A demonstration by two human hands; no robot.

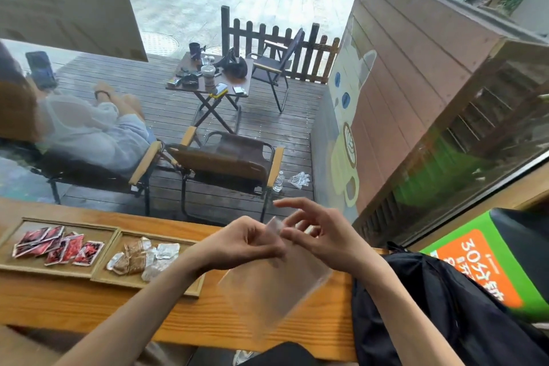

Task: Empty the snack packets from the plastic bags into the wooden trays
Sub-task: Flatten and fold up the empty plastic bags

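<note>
Both hands hold a clear plastic bag point(273, 285) above the wooden counter. My left hand point(246, 242) pinches the bag's top edge; my right hand point(320, 235) grips the same edge with its upper fingers spread. The bag hangs down, blurred, and looks empty. To the left lie two wooden trays side by side. The left tray point(17, 264) holds several red snack packets point(58, 246). The right tray point(190, 288) holds several brown and silver packets point(142, 255).
The wooden counter point(89, 303) runs along a window. A black backpack point(439, 306) sits on its right end, a green and orange box point(487, 261) beyond it. Outside the glass are folding chairs, a small table and a seated person.
</note>
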